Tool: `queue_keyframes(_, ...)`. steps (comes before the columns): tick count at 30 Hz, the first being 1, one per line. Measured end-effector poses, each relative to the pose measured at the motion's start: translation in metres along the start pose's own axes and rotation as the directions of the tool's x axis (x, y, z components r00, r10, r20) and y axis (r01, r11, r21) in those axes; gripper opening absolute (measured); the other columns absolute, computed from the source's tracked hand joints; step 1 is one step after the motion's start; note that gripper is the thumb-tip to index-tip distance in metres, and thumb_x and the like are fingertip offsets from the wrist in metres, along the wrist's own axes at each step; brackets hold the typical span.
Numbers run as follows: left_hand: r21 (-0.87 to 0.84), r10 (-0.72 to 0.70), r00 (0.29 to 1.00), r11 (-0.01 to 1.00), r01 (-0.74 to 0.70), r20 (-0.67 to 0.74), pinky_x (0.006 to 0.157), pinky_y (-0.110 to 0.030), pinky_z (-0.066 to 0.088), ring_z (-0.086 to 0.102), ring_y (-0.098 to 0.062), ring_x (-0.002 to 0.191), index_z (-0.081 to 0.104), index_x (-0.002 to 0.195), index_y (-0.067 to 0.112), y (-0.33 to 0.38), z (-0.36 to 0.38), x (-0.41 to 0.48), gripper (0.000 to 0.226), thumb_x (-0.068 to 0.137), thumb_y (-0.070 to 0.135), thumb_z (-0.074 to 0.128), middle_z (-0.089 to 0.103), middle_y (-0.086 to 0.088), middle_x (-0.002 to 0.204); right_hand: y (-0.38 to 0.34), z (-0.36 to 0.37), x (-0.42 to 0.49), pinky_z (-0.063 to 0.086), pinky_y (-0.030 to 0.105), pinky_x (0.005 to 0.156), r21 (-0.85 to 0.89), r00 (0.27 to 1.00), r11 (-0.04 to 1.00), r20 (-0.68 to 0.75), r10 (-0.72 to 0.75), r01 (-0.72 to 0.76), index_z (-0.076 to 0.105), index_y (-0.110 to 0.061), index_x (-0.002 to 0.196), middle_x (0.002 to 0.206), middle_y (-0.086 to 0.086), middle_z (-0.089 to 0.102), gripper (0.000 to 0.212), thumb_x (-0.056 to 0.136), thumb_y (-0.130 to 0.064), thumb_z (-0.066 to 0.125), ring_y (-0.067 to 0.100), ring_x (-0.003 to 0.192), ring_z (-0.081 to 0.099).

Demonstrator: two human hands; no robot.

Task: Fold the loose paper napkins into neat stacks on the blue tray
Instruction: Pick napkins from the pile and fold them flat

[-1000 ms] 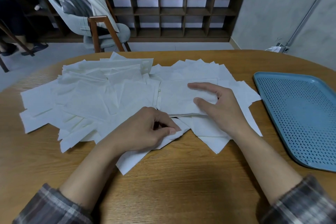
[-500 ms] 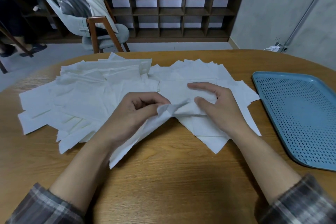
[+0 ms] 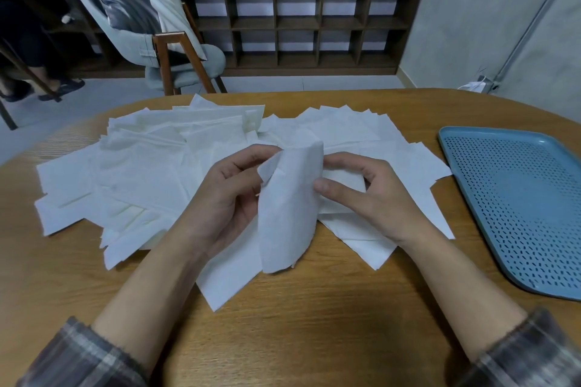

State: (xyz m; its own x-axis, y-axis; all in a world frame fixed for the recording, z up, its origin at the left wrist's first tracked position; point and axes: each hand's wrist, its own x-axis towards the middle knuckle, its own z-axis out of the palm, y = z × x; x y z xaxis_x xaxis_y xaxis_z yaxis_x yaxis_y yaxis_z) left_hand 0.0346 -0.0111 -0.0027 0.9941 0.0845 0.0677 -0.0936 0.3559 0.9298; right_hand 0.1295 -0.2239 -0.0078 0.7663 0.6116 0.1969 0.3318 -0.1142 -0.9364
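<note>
Napkin, flat a second ago, now upright over the pile, pinched between left hand and right hand

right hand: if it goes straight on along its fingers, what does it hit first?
The lifted napkin. The right hand points left at it, and its grip already seems to pinch that napkin's edge. Just beyond is the left hand, holding the same napkin. Depth is hard to judge.

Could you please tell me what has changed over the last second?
The left hand lifted one napkin off the pile, from flat on the table to upright. The right hand, earlier pressing flat on the pile, rose and now pinches the napkin's right edge. The pile, blue tray and table stayed put.
</note>
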Motion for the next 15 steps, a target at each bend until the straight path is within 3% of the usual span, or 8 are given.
queue_keyframes(3,-0.033,-0.019,1.000,0.999,0.018,-0.006,0.072,-0.024,0.058,0.066,-0.017,0.080,0.079,0.102,0.013,-0.001,0.002,0.001,0.022,0.090,0.004,0.064,0.070,-0.007,0.094,0.002,0.000,0.000,0.047,0.027,0.108,0.003,1.000,1.000,0.000,0.009,-0.009,0.079,-0.025,0.109,0.112,-0.017,0.078,0.031,0.082,-0.041,0.079,0.001,0.114,0.068)
queue_keyframes(6,0.083,-0.036,0.991,0.995,0.047,-0.131,0.070,-0.026,0.056,0.064,-0.022,0.084,0.080,0.106,0.020,-0.004,0.006,0.002,0.018,0.100,0.014,0.063,0.072,-0.010,0.099,0.007,-0.001,0.002,0.045,0.021,0.103,0.008,0.999,1.000,-0.045,0.023,-0.023,0.081,-0.015,0.095,0.100,-0.008,0.079,0.020,0.088,-0.033,0.080,0.005,0.104,0.071)
queue_keyframes(10,0.182,-0.075,0.977,0.977,0.112,-0.200,0.092,-0.043,0.055,0.072,-0.029,0.111,0.072,0.126,0.024,-0.007,0.005,0.004,0.031,0.107,0.041,0.053,0.075,-0.011,0.125,0.010,-0.007,0.005,0.045,0.010,0.091,0.084,0.977,0.993,-0.192,0.096,-0.081,0.080,-0.015,0.091,0.098,-0.009,0.079,0.016,0.094,-0.031,0.077,0.003,0.100,0.071)
queue_keyframes(12,0.275,-0.059,0.980,0.955,0.111,-0.191,0.084,-0.036,0.058,0.075,-0.025,0.105,0.069,0.127,0.027,-0.008,0.008,0.002,0.026,0.104,0.038,0.060,0.078,-0.004,0.113,0.011,-0.009,0.005,0.047,0.008,0.084,0.158,0.959,0.981,-0.239,0.151,-0.115,0.081,-0.015,0.093,0.100,-0.010,0.080,0.018,0.093,-0.032,0.078,0.002,0.099,0.072)
queue_keyframes(15,0.466,0.062,0.972,0.883,0.053,-0.226,0.066,-0.018,0.050,0.070,-0.005,0.074,0.067,0.118,0.025,-0.012,0.011,-0.001,0.017,0.102,0.026,0.068,0.072,0.008,0.075,0.012,-0.008,0.005,0.049,0.016,0.088,0.188,0.948,0.971,-0.254,0.191,-0.146,0.081,-0.015,0.096,0.102,-0.010,0.080,0.019,0.093,-0.034,0.078,0.004,0.100,0.073)
